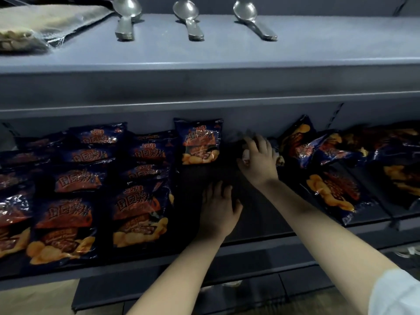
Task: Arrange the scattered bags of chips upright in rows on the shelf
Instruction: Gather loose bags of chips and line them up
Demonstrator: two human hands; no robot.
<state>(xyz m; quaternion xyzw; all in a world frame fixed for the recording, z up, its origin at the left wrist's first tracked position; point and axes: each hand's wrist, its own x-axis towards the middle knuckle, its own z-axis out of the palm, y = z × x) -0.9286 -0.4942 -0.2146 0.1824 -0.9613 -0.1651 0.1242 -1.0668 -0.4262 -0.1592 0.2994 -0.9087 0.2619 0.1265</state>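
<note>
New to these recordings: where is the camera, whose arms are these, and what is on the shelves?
No machine here: a person works with bare hands, and the one picture comes from a camera on their head, looking down at shelves. The left hand lies open over a bare dark patch of the lower shelf. The right hand reaches toward the back; it is blurred, so I cannot tell whether it holds anything. Left of the hands, chip bags are lined up in rows; on the right, loose bags lie scattered. The upper shelf carries spoons and a silver pouch.
</note>
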